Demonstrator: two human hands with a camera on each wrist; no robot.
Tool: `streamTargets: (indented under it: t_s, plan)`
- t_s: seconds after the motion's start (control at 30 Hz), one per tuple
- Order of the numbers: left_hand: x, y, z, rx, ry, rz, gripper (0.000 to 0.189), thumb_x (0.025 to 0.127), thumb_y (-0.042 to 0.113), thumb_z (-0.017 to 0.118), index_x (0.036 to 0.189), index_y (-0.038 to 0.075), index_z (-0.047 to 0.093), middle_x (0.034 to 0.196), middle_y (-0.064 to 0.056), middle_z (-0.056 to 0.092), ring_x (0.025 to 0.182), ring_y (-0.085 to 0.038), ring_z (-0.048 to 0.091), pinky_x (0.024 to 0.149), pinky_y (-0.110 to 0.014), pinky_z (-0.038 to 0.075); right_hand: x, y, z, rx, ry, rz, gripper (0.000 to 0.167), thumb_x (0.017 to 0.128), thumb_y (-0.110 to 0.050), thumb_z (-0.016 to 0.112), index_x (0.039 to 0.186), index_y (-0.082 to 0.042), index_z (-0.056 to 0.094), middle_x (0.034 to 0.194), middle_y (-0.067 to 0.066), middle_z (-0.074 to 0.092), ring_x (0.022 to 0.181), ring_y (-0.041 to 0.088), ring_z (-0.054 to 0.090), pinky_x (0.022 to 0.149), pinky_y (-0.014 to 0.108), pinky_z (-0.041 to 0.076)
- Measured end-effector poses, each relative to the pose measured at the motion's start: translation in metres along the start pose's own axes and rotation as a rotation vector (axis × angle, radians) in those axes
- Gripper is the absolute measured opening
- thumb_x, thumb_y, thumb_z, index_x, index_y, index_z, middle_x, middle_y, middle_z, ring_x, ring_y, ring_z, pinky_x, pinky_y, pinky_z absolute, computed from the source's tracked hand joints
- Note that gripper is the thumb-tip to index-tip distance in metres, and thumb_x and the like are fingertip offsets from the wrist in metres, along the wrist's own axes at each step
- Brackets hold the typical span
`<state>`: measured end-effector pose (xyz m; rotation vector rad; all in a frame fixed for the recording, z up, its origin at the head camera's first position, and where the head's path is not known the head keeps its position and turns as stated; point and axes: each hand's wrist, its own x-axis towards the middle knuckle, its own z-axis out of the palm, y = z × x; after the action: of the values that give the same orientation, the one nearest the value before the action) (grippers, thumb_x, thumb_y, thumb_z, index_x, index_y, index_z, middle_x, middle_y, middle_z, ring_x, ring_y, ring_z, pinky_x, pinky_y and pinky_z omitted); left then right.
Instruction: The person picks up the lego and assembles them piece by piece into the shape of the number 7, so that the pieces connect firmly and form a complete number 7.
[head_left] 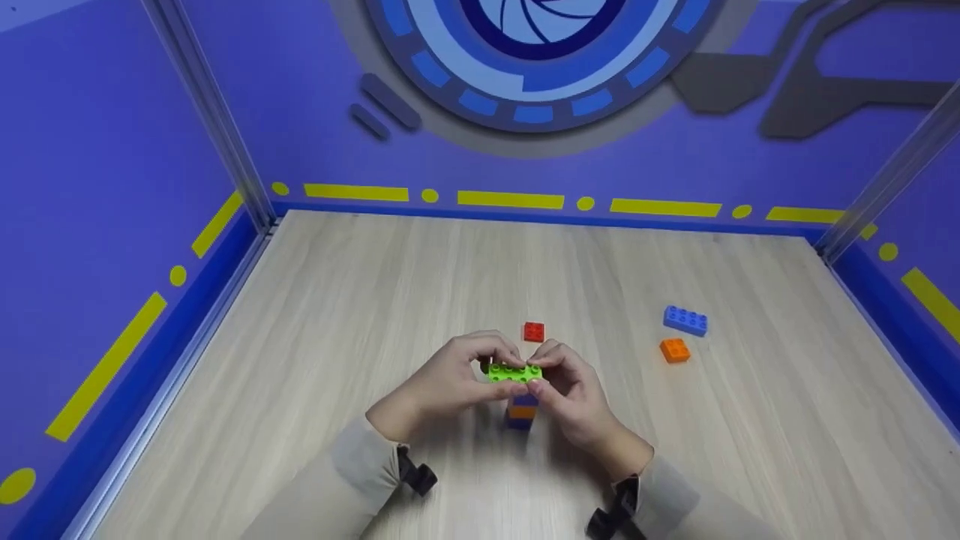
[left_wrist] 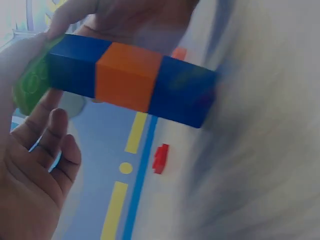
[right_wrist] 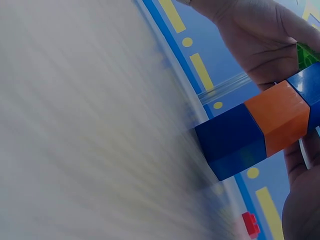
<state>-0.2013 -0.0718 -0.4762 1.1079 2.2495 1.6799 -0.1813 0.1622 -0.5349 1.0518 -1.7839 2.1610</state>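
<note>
The head view looks forward and down from the near side over the pale wood-grain tabletop [head_left: 375, 285]. Both wrist views, tipped sideways, face far from close beside the blue-and-orange plastic brick tower [left_wrist: 127, 77], sharing the small red plastic brick [left_wrist: 160, 159].

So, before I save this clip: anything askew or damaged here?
Nothing stands out. The blue-orange-blue tower looks straight, the left hand and right hand hold the green brick at its top, and the red brick, blue brick and orange brick lie studs-up, no damage visible.

No readable text, labels, numbers or brands.
</note>
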Motion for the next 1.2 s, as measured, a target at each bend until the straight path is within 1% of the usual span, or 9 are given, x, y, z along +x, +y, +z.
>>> streamTargets:
  t_s: [0.1, 0.2, 0.3, 0.47, 0.7, 0.77, 0.87, 1.03, 1.2]
  plan:
    - [0.005, -0.003, -0.009, 0.017, 0.000, -0.039, 0.035, 0.110, 0.042, 0.075, 0.115, 0.009, 0.084, 0.116, -0.011, 0.081, 0.100, -0.012, 0.065, 0.089, -0.027, 0.050, 0.000, 0.000, 0.000, 0.000, 0.004, 0.005, 0.018, 0.103, 0.005, 0.069, 0.114, 0.014, 0.058, 0.108, 0.006, 0.061, 0.102, 0.008, 0.061, 0.086, 0.020, 0.055]
    - [0.012, -0.009, -0.016, 0.032, 0.028, -0.126, 0.050, 0.116, 0.052, 0.060, 0.118, 0.008, 0.083, 0.118, -0.011, 0.082, 0.105, -0.021, 0.070, 0.095, -0.032, 0.055, -0.001, -0.001, 0.001, -0.014, 0.006, 0.017, 0.017, 0.099, 0.012, 0.065, 0.115, 0.014, 0.058, 0.110, 0.000, 0.061, 0.101, 0.008, 0.060, 0.085, 0.019, 0.055]
    - [0.025, -0.018, -0.021, 0.042, 0.053, -0.219, 0.049, 0.119, 0.050, 0.055, 0.123, 0.008, 0.081, 0.120, -0.010, 0.081, 0.106, -0.029, 0.071, 0.096, -0.037, 0.056, -0.001, -0.003, 0.001, -0.028, 0.014, 0.029, 0.019, 0.098, 0.014, 0.064, 0.115, 0.013, 0.059, 0.111, -0.003, 0.062, 0.100, 0.008, 0.060, 0.084, 0.020, 0.055]
    - [0.046, -0.034, -0.020, 0.069, 0.076, -0.317, 0.040, 0.118, 0.045, 0.057, 0.130, 0.012, 0.078, 0.122, -0.009, 0.079, 0.098, -0.023, 0.068, 0.087, -0.034, 0.055, -0.003, -0.002, -0.001, -0.033, 0.019, 0.042, 0.017, 0.102, 0.003, 0.070, 0.115, 0.011, 0.060, 0.108, 0.004, 0.061, 0.098, 0.009, 0.061, 0.083, 0.021, 0.055]
    - [0.062, -0.054, -0.011, 0.195, 0.026, -0.347, 0.039, 0.116, 0.041, 0.063, 0.140, 0.013, 0.074, 0.135, -0.007, 0.077, 0.097, -0.018, 0.067, 0.085, -0.034, 0.058, -0.001, -0.001, 0.000, -0.018, 0.017, 0.034, 0.021, 0.104, -0.003, 0.072, 0.114, 0.011, 0.059, 0.107, 0.007, 0.061, 0.101, 0.008, 0.062, 0.085, 0.020, 0.057]
    - [0.064, -0.058, -0.009, 0.211, 0.015, -0.357, 0.040, 0.116, 0.040, 0.065, 0.142, 0.012, 0.073, 0.139, -0.007, 0.076, 0.102, -0.021, 0.070, 0.091, -0.039, 0.061, 0.000, -0.001, 0.001, -0.014, 0.019, 0.034, 0.019, 0.103, 0.001, 0.071, 0.115, 0.011, 0.059, 0.107, 0.005, 0.061, 0.102, 0.008, 0.061, 0.086, 0.020, 0.057]
    - [0.067, -0.063, -0.007, 0.236, 0.011, -0.377, 0.042, 0.114, 0.038, 0.068, 0.146, 0.012, 0.071, 0.145, -0.008, 0.073, 0.120, -0.027, 0.073, 0.106, -0.047, 0.062, 0.000, -0.002, 0.004, -0.002, 0.023, 0.047, 0.018, 0.099, 0.010, 0.067, 0.115, 0.011, 0.059, 0.110, -0.002, 0.063, 0.103, 0.008, 0.060, 0.087, 0.019, 0.056]
    - [0.076, -0.067, -0.008, 0.321, 0.008, -0.389, 0.047, 0.109, 0.035, 0.076, 0.150, 0.013, 0.070, 0.158, -0.008, 0.066, 0.151, -0.033, 0.059, 0.129, -0.052, 0.048, 0.000, -0.001, 0.005, 0.009, 0.015, 0.038, 0.019, 0.097, 0.017, 0.063, 0.114, 0.011, 0.059, 0.114, -0.006, 0.064, 0.104, 0.009, 0.060, 0.089, 0.020, 0.057]
    - [0.083, -0.069, -0.003, 0.464, -0.063, -0.395, 0.060, 0.104, 0.040, 0.083, 0.157, 0.014, 0.067, 0.165, -0.007, 0.061, 0.152, -0.034, 0.048, 0.132, -0.049, 0.043, -0.001, -0.002, 0.004, 0.012, 0.028, 0.027, 0.019, 0.095, 0.019, 0.062, 0.113, 0.012, 0.059, 0.114, -0.005, 0.064, 0.105, 0.008, 0.060, 0.089, 0.020, 0.055]
